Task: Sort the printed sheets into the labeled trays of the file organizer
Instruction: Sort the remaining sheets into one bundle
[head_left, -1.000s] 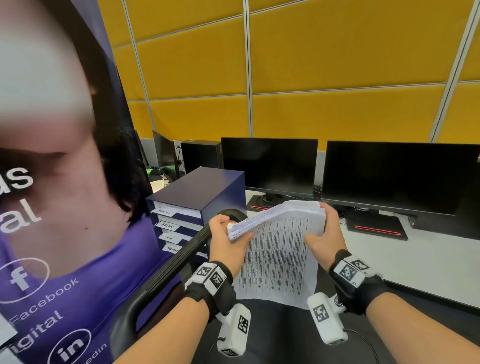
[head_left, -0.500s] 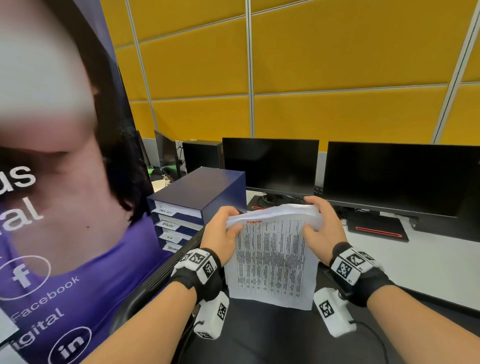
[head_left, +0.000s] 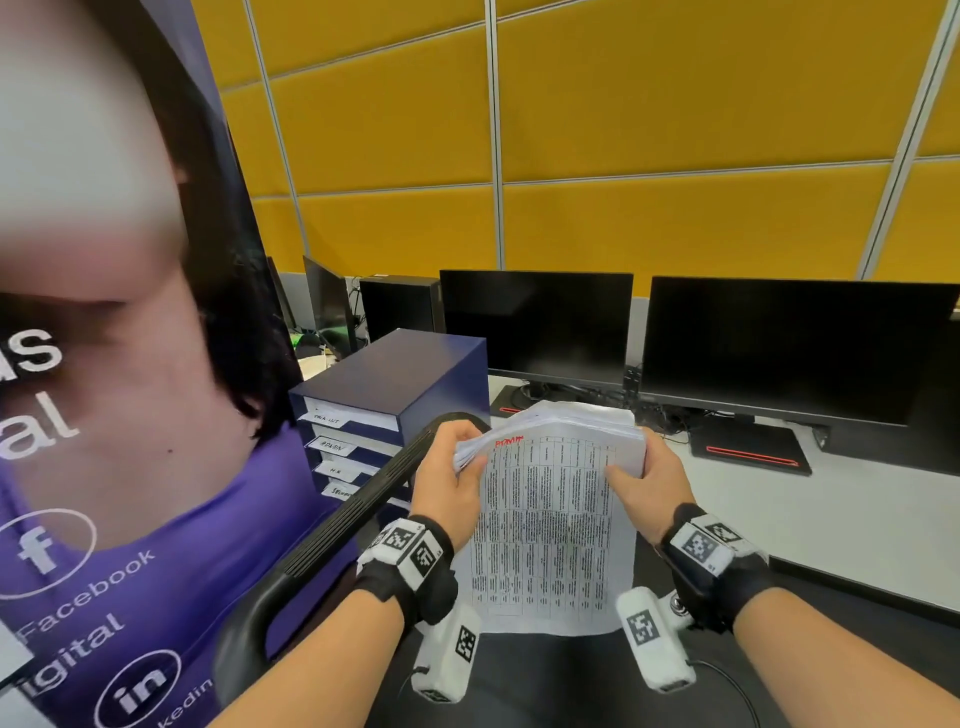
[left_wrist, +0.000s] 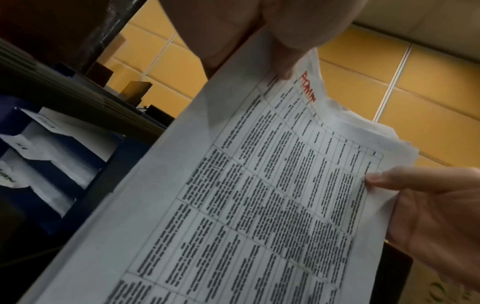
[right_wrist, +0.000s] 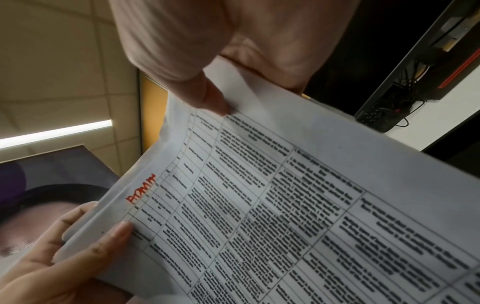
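Vs half a second back: stack of sheets (head_left: 561, 457) raised a bit, top sheet (head_left: 550, 535) hanging lower, red handwriting at its head. Left hand (head_left: 452, 483) grip pinches the stack's left corner; right hand (head_left: 649, 478) grip clamps the right edge, thumb on top. File organizer (head_left: 395, 395) just left on the tabletop (head_left: 831, 519), tray fronts facing the stack; monitors (head_left: 779, 348) well behind.
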